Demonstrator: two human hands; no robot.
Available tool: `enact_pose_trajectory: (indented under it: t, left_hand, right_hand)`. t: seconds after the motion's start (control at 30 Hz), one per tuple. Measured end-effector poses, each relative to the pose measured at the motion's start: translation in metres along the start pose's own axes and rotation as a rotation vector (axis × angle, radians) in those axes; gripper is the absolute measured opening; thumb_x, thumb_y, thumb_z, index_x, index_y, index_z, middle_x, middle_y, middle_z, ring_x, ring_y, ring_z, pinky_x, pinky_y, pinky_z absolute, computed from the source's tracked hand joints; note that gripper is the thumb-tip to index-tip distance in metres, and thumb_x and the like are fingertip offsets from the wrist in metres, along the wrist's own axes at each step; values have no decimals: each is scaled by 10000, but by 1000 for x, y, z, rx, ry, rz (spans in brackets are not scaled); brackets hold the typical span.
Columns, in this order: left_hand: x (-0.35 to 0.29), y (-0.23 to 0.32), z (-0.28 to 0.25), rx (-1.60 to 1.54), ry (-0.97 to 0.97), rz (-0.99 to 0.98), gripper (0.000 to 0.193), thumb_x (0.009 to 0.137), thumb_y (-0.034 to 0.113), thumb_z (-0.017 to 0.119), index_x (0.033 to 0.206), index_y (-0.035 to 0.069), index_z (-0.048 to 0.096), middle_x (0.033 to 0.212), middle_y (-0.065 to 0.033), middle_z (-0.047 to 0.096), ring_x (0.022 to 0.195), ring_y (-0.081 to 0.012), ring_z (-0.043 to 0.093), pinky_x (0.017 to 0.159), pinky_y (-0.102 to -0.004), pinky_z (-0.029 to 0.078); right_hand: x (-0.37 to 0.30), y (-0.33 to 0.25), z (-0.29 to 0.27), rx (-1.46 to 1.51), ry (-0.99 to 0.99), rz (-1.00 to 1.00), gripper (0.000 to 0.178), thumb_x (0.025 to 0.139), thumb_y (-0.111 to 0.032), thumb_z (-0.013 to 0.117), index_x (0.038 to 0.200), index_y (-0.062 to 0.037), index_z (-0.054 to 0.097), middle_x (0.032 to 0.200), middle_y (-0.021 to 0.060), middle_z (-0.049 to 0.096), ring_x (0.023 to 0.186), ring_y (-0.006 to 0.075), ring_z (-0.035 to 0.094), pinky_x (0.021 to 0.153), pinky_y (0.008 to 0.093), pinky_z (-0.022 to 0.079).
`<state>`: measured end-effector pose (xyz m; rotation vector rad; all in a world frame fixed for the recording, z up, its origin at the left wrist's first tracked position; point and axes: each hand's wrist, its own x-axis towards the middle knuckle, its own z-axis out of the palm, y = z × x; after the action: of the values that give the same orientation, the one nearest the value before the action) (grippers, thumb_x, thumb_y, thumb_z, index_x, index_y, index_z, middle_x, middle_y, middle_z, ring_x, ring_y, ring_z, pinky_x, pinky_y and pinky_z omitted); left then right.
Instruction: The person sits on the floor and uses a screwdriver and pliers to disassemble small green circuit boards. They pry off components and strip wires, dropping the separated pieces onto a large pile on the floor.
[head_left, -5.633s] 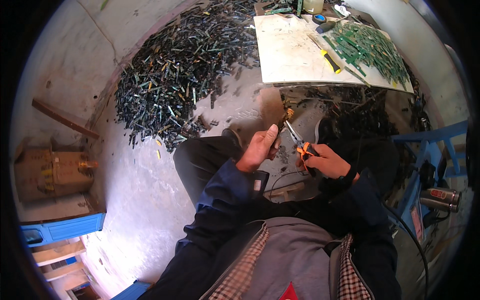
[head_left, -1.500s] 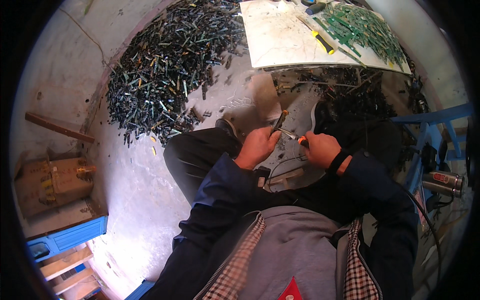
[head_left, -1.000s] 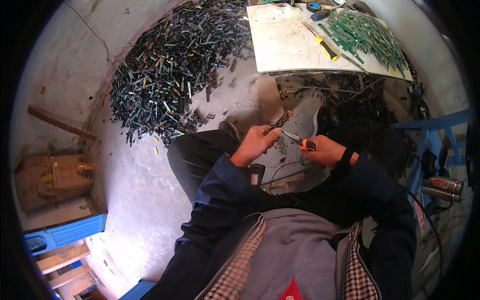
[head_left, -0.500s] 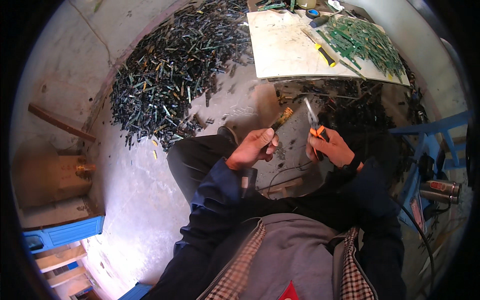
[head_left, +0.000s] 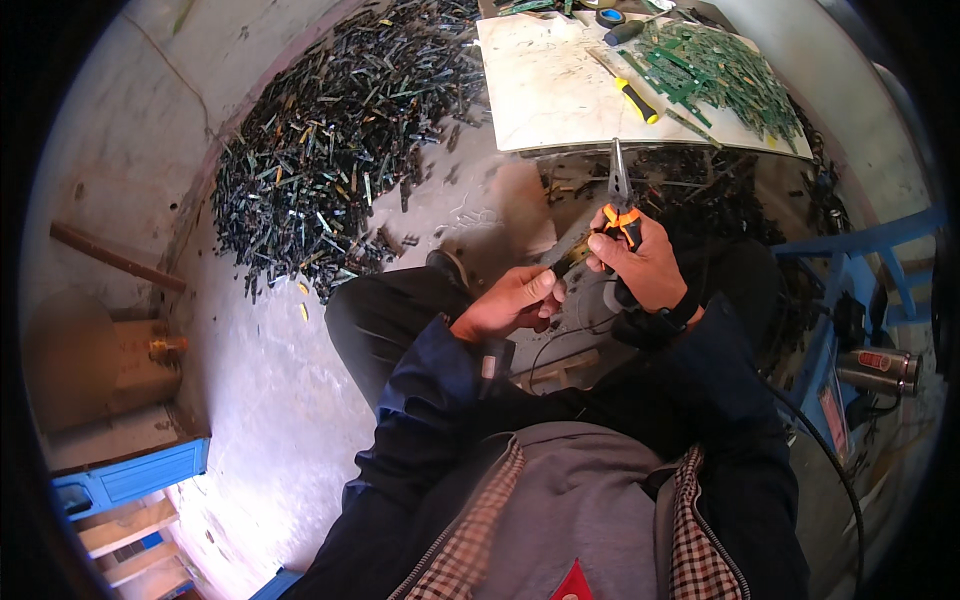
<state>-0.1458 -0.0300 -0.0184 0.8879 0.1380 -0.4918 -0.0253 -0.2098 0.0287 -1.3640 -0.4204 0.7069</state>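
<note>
My left hand (head_left: pixel 512 302) is closed, pinching a narrow dark strip with an amber end (head_left: pixel 572 256) between thumb and fingertips. Just to its right, my right hand (head_left: pixel 645 265) grips needle-nose pliers (head_left: pixel 621 215) with orange and black handles. The pliers' long metal jaws point away from me, clear of the strip. The thumb and fingertips of my right hand meet the far end of the strip, so both hands are on it. Part of the strip is hidden by my fingers.
A big heap of dark strips (head_left: pixel 310 180) covers the floor at the far left. On a white board (head_left: pixel 530 90) ahead lie green circuit-board strips (head_left: pixel 715 75) and a yellow-black screwdriver (head_left: pixel 637 103). A blue stool frame (head_left: pixel 850 260) and a steel flask (head_left: pixel 878 371) are at the right.
My right hand has moved left and up to the strip, and its fingertips now touch the strip's far end. The pliers have swung to point more straight ahead.
</note>
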Motion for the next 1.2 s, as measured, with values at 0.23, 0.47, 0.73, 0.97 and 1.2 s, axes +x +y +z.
enact_pose_trajectory:
  t: [0.23, 0.47, 0.73, 0.97, 1.2]
  left_hand:
    - [6, -1, -2, -23, 122, -84, 587, 902, 628, 411, 859, 63, 565, 650, 9, 439, 519, -81, 314, 508, -250, 290]
    - [8, -6, -7, -7, 140, -112, 584, 894, 638, 420, 854, 75, 573, 646, 13, 442, 508, -86, 305, 513, -253, 288]
    - [9, -1, -4, -96, 122, -56, 521, 898, 607, 455, 771, 108, 536, 626, 16, 419, 506, -84, 304, 518, -263, 300]
    - [8, -2, -10, -128, 68, 77, 530, 922, 560, 451, 642, 112, 492, 544, 18, 378, 441, -92, 275, 520, -287, 320]
    - [9, -3, -5, -18, 139, 41, 518, 934, 516, 473, 630, 96, 495, 519, 10, 386, 432, -91, 284, 481, -273, 299]
  right_hand:
    - [-5, 2, 0, -84, 2, -89, 189, 858, -42, 638, 1012, -15, 533, 845, 9, 549, 730, 68, 548, 662, 236, 485]
    - [-5, 4, 0, -167, -30, -163, 207, 850, -47, 658, 1017, -19, 539, 880, 3, 545, 753, 53, 529, 691, 214, 474]
    - [-6, -1, 4, -86, -43, -136, 201, 857, -99, 658, 1007, -15, 555, 859, 10, 571, 740, 70, 548, 677, 224, 471]
    - [-3, -5, -6, 166, -22, 276, 282, 950, -273, 526, 1050, -10, 544, 861, 87, 625, 671, 163, 632, 591, 262, 500]
    - [-2, -3, -4, 181, 1, 255, 266, 928, -233, 577, 1065, -8, 537, 852, 62, 587, 680, 160, 637, 613, 274, 533]
